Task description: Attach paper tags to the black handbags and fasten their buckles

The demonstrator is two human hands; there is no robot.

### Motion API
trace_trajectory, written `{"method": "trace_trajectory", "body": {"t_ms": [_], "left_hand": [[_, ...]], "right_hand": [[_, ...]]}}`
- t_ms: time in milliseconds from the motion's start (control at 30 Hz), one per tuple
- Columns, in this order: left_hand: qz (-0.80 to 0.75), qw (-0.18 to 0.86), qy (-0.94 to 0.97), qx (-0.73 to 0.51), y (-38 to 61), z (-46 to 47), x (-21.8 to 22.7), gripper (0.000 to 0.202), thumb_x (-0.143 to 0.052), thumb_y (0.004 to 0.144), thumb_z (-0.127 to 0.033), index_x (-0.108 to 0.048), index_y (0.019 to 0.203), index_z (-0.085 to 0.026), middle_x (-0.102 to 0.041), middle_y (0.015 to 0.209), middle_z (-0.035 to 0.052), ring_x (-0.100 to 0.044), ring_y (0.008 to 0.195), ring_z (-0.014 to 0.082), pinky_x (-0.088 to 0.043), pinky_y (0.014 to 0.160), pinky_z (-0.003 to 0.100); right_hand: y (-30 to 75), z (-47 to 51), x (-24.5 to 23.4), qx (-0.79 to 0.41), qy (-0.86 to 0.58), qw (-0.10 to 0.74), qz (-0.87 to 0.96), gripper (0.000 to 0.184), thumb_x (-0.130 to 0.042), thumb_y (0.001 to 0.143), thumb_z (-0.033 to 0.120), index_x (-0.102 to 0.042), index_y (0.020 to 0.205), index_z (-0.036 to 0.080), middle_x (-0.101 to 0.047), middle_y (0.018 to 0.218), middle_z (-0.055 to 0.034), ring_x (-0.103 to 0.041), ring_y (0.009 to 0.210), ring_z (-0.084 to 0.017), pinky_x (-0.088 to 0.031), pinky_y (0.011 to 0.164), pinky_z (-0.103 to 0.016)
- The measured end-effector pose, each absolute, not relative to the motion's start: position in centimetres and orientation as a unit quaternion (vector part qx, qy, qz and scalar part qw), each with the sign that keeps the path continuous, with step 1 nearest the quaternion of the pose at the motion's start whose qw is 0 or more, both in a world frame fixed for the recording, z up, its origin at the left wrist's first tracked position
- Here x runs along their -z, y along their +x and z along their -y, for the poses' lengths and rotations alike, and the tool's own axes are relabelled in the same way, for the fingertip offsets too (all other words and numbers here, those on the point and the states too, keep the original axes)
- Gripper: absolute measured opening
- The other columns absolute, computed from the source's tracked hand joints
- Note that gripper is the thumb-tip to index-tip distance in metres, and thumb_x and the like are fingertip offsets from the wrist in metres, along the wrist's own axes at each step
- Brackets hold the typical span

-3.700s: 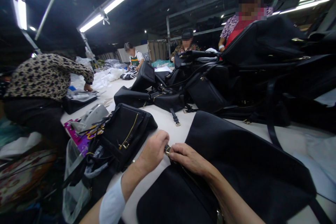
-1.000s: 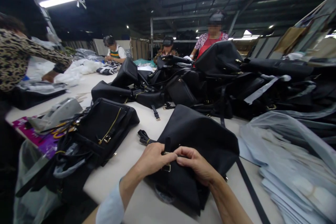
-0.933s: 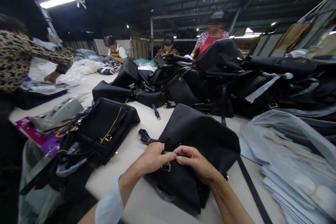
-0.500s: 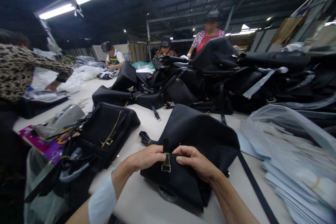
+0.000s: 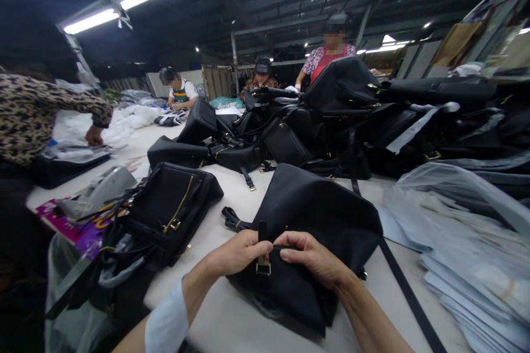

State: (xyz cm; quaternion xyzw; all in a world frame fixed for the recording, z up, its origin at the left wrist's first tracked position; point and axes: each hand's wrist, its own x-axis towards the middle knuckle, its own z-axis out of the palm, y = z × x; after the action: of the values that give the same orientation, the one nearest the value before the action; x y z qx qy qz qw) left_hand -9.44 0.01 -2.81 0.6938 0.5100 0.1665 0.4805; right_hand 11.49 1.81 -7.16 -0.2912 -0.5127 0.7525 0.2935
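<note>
A black bag (image 5: 321, 209) lies on the table in front of me, its front flap toward me. My left hand (image 5: 242, 251) is closed at the flap edge, thumb pressed beside a short black strap (image 5: 262, 230) that runs to a gold-coloured buckle (image 5: 263, 269). Close beside it, my right hand (image 5: 312, 256) pinches the edge of the same flap, thumb below and fingers above. The fingertips of both hands almost meet. A bundled black strap (image 5: 232, 219) sticks out at the bag's left, and a long strap (image 5: 408, 292) trails off to the right.
Another black bag (image 5: 171, 209) with a gold zip lies at left, near scissors (image 5: 105, 215). Several black bags (image 5: 285, 135) are heaped behind. At right are a clear plastic bag (image 5: 459, 220) and stacked pale sheets (image 5: 455, 298). Co-workers stand around the table; one patterned sleeve (image 5: 53, 107) reaches in from the left.
My left thumb has shifted slightly right, toward my right hand, at the flap edge. The co-worker's hand at left has moved right. The view has shifted a little.
</note>
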Motion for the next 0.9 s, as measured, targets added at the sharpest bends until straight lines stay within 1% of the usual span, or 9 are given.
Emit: {"method": "trace_trajectory", "body": {"t_ms": [167, 367, 567, 667, 733, 800, 900], "left_hand": [[-0.499, 0.475, 0.709, -0.150, -10.0, -0.2, 2.6, 0.032, -0.044, 0.085, -0.042, -0.044, 0.063, -0.020, -0.039, 0.064, -0.0057, -0.037, 0.063, 0.0119, -0.034, 0.059, 0.025], [-0.500, 0.458, 0.721, -0.145, -10.8, -0.2, 1.9, 0.032, -0.046, 0.086, -0.041, -0.040, 0.061, -0.021, -0.036, 0.064, -0.0067, -0.036, 0.065, 0.0120, -0.032, 0.063, 0.025], [-0.502, 0.465, 0.717, -0.136, -10.3, 0.0, 1.6, 0.027, -0.049, 0.084, -0.038, -0.050, 0.066, -0.019, -0.046, 0.067, -0.0051, -0.043, 0.066, 0.0125, -0.034, 0.060, 0.023], [-0.515, 0.467, 0.699, -0.167, -9.2, 0.6, 1.9, 0.024, -0.057, 0.080, -0.036, -0.050, 0.066, -0.018, -0.047, 0.066, -0.0058, -0.043, 0.063, 0.0115, -0.031, 0.056, 0.022], [-0.517, 0.479, 0.683, -0.191, -8.8, 0.9, 2.2, 0.021, -0.061, 0.077, -0.032, -0.050, 0.066, -0.018, -0.046, 0.065, -0.0064, -0.042, 0.062, 0.0107, -0.031, 0.055, 0.022], [-0.506, 0.500, 0.675, -0.196, -9.0, 0.9, 2.3, 0.016, -0.060, 0.076, -0.028, -0.053, 0.066, -0.017, -0.047, 0.065, -0.0061, -0.043, 0.064, 0.0109, -0.033, 0.058, 0.021], [-0.474, 0.533, 0.676, -0.182, -9.8, 0.7, 2.2, 0.010, -0.061, 0.076, -0.027, -0.061, 0.076, -0.016, -0.054, 0.072, -0.0047, -0.048, 0.072, 0.0127, -0.039, 0.066, 0.022]], "right_hand": [[11.5, -1.8, 7.0, -0.742, -0.293, 0.293, 0.526, 0.027, -0.080, 0.068, 0.037, -0.073, 0.087, 0.018, -0.069, 0.079, 0.0008, -0.059, 0.070, -0.015, -0.043, 0.071, -0.027], [11.6, -1.9, 6.9, -0.740, -0.285, 0.291, 0.536, 0.026, -0.079, 0.069, 0.035, -0.073, 0.088, 0.018, -0.070, 0.082, 0.0001, -0.059, 0.073, -0.015, -0.043, 0.073, -0.028], [11.6, -2.0, 7.4, -0.753, -0.279, 0.293, 0.519, 0.028, -0.082, 0.066, 0.035, -0.073, 0.086, 0.016, -0.069, 0.078, 0.0007, -0.058, 0.070, -0.013, -0.042, 0.069, -0.025], [11.6, -2.0, 7.6, -0.759, -0.274, 0.299, 0.510, 0.028, -0.083, 0.065, 0.034, -0.073, 0.085, 0.016, -0.069, 0.077, 0.0010, -0.057, 0.069, -0.013, -0.042, 0.069, -0.024], [11.6, -1.9, 7.6, -0.760, -0.271, 0.302, 0.507, 0.028, -0.083, 0.065, 0.034, -0.073, 0.085, 0.016, -0.069, 0.077, 0.0010, -0.057, 0.069, -0.013, -0.042, 0.069, -0.024], [11.6, -1.9, 7.5, -0.760, -0.272, 0.300, 0.508, 0.027, -0.082, 0.066, 0.033, -0.073, 0.086, 0.016, -0.069, 0.078, 0.0007, -0.058, 0.071, -0.013, -0.042, 0.069, -0.024], [11.6, -1.8, 7.2, -0.759, -0.275, 0.292, 0.514, 0.027, -0.081, 0.067, 0.032, -0.073, 0.087, 0.016, -0.070, 0.079, 0.0005, -0.058, 0.071, -0.013, -0.042, 0.070, -0.025]]}}
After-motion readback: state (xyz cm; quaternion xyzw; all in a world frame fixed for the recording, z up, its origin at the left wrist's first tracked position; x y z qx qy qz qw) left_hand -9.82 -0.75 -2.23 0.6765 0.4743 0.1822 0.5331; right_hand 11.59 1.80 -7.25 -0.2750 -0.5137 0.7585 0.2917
